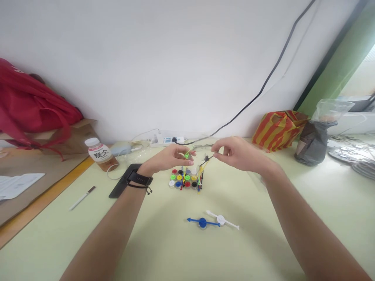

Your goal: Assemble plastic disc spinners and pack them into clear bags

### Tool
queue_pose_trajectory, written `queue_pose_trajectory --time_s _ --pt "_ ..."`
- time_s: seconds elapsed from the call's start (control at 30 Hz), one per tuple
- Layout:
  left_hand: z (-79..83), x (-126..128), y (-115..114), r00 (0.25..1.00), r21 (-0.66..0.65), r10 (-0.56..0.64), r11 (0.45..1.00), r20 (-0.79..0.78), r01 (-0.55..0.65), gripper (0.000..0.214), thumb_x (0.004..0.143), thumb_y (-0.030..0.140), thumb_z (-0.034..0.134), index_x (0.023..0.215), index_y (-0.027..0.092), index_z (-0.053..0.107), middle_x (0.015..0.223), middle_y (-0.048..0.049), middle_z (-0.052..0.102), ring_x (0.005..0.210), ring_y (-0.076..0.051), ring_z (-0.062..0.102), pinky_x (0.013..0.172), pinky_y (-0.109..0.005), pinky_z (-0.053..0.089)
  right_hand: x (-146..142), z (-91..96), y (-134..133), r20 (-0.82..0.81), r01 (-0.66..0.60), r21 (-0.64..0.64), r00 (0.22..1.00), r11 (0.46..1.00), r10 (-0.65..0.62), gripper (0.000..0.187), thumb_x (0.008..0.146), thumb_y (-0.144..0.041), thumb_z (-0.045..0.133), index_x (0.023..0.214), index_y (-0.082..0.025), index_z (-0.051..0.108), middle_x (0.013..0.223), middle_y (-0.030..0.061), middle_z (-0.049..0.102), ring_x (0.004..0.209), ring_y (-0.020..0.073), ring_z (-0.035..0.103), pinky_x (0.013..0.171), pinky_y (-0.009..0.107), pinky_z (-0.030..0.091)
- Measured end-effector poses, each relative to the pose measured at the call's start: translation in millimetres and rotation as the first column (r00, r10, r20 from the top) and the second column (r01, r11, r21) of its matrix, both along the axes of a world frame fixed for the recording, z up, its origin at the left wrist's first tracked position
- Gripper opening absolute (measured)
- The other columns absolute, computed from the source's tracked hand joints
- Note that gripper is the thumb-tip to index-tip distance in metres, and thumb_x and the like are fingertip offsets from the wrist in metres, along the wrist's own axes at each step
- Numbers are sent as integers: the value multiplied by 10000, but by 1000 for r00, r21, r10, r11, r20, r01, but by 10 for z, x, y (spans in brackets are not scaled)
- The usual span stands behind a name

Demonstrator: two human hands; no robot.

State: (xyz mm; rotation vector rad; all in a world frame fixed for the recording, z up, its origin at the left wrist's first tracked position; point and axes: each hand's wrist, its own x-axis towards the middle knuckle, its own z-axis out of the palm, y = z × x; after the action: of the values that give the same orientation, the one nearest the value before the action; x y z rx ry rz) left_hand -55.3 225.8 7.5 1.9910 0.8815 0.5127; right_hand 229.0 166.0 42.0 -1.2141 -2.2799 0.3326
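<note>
My left hand (167,158), with a black watch on the wrist, is closed in a pinch on a green arrow spinner (187,155). My right hand (234,153) pinches one end of a black arrow spinner (206,158) between thumb and fingertips. Both spinners are in the air, a short gap apart. Below them on the table lie rows of coloured round spinner bases (179,177), with several coloured arrows (200,183) among and beside them. Nearer to me lie a blue arrow spinner (202,223) and a white arrow spinner (220,220), side by side.
On the left are a phone (124,181), a pen (82,198), a drink bottle (101,155) and a red bag (32,101). A power strip (166,141) sits by the wall. To the right stand a striped bag (277,130), a dark bag (312,142) and flat round pieces (348,150).
</note>
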Motion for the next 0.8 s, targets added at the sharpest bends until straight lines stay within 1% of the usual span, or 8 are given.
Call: queue_pose_trajectory --time_s 0.13,0.27,0.33,0.47,0.57,0.67,0.8 --pt "8 1 -9 1000 1 -1 1000 -8 1 507 828 487 793 1245 208 718 1124 -94 768 1025 -259 730 860 -345 603 34 -3 9 26 -24 7 999 1000 24 178 873 -165 599 925 -226 758 880 31 751 720 166 661 604 252 470" --pt "-1 21 -21 1000 -14 -1 1000 -15 1 511 818 490 802 1237 209 718 1132 -98 764 1041 -273 729 845 -345 604 28 1 -3 34 -34 0 999 999 34 212 856 -118 590 914 -228 762 913 33 755 742 171 666 626 259 486" --pt "-8 38 -26 1000 -9 -7 1000 -11 7 491 814 489 805 1209 206 730 1168 -102 756 1053 -278 725 842 -344 603 10 1 -10 48 -46 11 998 999 45 230 855 -105 583 912 -232 766 936 34 760 753 176 664 648 270 488" --pt "-10 64 -33 1000 5 -12 1000 -16 13 445 810 492 808 1148 208 752 1224 -104 741 1053 -276 721 828 -336 598 -20 5 -23 61 -69 16 996 998 68 236 874 -115 572 915 -234 772 949 32 760 732 170 655 662 281 483" --pt "4 62 -40 1000 1 -2 1000 -14 2 471 808 497 807 1182 217 743 1164 -96 760 1019 -267 730 818 -332 595 -20 12 -27 51 -74 22 996 997 73 224 891 -150 583 927 -240 785 969 39 758 707 164 647 640 283 475" --pt "23 50 -47 1000 -1 0 1000 -5 0 505 805 501 807 1214 215 731 1114 -92 769 1004 -265 735 816 -335 595 -12 19 -23 44 -70 30 997 997 69 228 893 -161 588 942 -251 792 947 35 767 722 174 646 638 283 475" --pt "32 44 -49 1000 -12 -2 1000 -1 2 515 795 500 816 1214 213 730 1160 -99 757 1022 -273 733 813 -337 596 -18 31 -29 56 -36 20 998 999 35 207 888 -163 591 926 -239 779 896 33 768 713 177 648 619 278 466"
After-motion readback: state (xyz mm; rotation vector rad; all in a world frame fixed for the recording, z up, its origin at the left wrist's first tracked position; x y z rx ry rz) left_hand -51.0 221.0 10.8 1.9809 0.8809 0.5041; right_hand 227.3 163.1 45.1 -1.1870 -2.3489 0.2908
